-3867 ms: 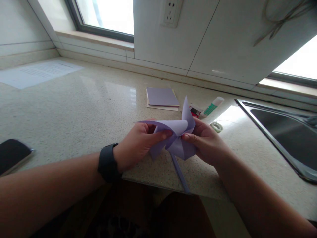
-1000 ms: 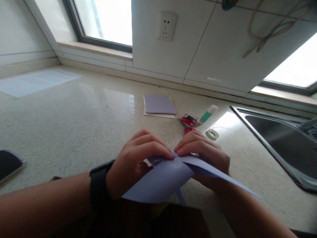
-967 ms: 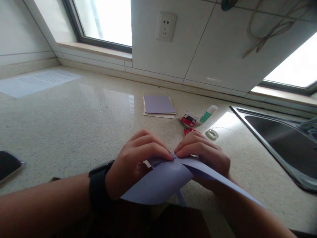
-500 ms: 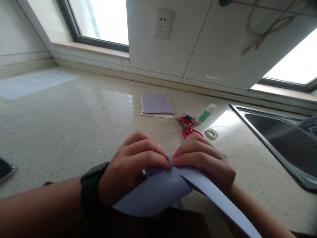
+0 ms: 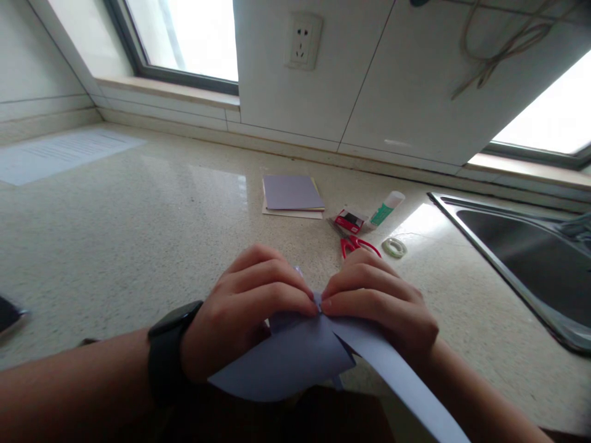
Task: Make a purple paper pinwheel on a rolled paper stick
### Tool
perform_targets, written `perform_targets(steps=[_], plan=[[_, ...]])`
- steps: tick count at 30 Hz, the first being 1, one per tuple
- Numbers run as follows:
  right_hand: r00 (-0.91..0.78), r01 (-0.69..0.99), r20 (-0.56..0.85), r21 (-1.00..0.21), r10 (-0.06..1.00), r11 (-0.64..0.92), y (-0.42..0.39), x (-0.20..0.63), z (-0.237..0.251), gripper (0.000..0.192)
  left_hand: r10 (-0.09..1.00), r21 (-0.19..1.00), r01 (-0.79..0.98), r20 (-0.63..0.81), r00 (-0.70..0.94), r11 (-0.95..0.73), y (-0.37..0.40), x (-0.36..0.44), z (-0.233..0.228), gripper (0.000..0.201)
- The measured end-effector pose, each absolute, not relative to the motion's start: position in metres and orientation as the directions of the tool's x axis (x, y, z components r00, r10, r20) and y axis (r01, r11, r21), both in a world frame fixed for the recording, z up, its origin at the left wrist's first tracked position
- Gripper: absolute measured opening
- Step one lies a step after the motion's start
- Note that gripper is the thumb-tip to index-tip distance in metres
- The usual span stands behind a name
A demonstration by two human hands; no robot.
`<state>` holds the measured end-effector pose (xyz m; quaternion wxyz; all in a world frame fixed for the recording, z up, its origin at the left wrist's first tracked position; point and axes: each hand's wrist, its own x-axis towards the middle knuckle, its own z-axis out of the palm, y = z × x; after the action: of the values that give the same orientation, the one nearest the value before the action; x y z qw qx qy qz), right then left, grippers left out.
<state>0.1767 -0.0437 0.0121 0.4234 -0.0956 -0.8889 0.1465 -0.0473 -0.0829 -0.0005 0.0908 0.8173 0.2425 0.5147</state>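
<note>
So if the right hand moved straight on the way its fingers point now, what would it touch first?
Its fingers point leftward, so the right hand would meet the left hand fingertips almost at once, above the folded lilac paper pinwheel.

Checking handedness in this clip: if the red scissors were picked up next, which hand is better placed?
The right hand, probably. The red scissors lie just beyond its knuckles, while the left hand sits farther off. Both hands pinch the lilac folded paper.
</note>
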Motion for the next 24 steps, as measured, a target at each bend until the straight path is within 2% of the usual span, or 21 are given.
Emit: perform_targets(steps=[4,6,11,18,24], plan=[[-0.598,0.051,0.747,-0.328,0.292,0.943,-0.044,0.178,0.013,0.030,0.491,0.412,0.281,0.802,0.341,-0.867,-0.081,-0.049,0.002,0.027],[-0.591,0.058,0.760,-0.296,0.272,0.953,-0.045,0.180,0.014,0.031,0.464,0.378,0.287,0.810,0.358,-0.880,-0.080,-0.051,0.004,0.026],[-0.602,0.139,0.738,-0.279,0.305,0.950,-0.052,0.184,0.019,0.025,0.364,0.231,0.327,0.822,0.439,-0.916,-0.080,-0.055,0.007,0.017],[-0.615,0.192,0.725,-0.244,0.310,0.951,-0.057,0.185,0.019,0.018,0.327,0.159,0.358,0.816,0.477,-0.920,-0.078,-0.060,0.008,0.024],[-0.609,0.128,0.772,-0.131,0.182,0.983,-0.049,0.185,0.016,0.017,0.291,0.084,0.389,0.808,0.512,-0.917,-0.077,-0.063,0.008,0.024]])
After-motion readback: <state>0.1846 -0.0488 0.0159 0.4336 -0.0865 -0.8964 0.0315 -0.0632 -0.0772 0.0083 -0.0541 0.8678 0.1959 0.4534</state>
